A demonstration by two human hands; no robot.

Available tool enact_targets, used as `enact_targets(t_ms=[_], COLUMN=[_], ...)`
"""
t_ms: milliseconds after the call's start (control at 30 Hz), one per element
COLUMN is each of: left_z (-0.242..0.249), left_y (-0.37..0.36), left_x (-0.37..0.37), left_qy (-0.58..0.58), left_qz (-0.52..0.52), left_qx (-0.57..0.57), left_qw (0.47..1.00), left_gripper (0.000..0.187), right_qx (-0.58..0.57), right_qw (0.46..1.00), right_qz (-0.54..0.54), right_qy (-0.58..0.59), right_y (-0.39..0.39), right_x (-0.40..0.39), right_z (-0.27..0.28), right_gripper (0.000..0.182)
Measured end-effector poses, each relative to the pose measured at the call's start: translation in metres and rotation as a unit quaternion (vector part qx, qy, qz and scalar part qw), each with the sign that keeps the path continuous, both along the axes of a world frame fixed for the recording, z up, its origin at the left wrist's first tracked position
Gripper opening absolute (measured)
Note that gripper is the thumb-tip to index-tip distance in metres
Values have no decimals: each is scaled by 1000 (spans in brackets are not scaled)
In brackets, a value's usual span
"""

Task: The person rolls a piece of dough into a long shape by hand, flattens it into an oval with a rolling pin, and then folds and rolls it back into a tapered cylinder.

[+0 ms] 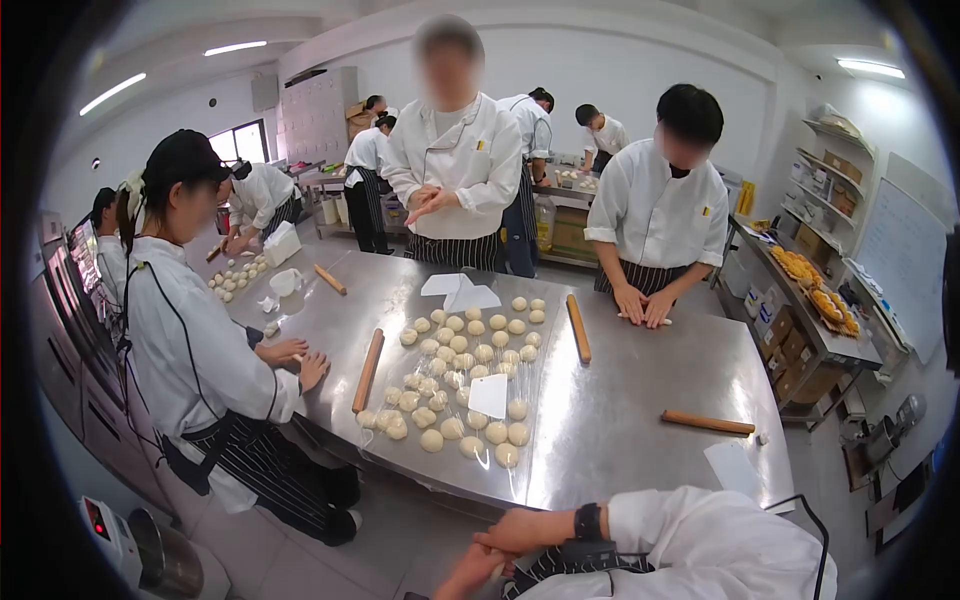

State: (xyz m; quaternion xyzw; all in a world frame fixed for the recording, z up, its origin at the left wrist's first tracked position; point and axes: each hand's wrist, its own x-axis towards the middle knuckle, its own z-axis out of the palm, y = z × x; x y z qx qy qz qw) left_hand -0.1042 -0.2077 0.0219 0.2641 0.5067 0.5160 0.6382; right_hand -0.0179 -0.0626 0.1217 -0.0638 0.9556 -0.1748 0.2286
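At the bottom edge, below the steel table (640,400), the wearer's left hand (470,572) and right hand (515,530) press together, apparently around a small dough piece (497,570), mostly hidden. Dough balls (465,385) lie on the table, under plastic film. Rounding likely goes best with light, even palm pressure.

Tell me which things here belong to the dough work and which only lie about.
In use: dough balls, rolling pins, steel table.
Lying about: white sheets, pastry trays on the side shelf, mixer by the floor.
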Motion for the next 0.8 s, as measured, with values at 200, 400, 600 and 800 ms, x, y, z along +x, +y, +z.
enact_targets(t_ms=[200, 400, 600, 800], left_z=[26, 66, 32, 49], left_y=[15, 51, 113, 190], left_x=[27, 41, 47, 76], left_qy=[244, 333, 421, 568], left_qz=[-58, -191, -325, -282], left_qx=[25, 30, 70, 160], left_qw=[968, 923, 844, 757], left_gripper=[26, 43, 37, 34], right_qx=[-18, -97, -143, -98], right_qw=[992, 968, 942, 863], right_qz=[-88, -205, -294, -467], right_qy=[-93, -106, -73, 164], right_y=[19, 58, 84, 117], right_x=[63, 113, 154, 198], right_z=[-34, -44, -39, -57], right_gripper=[32, 35, 34, 36])
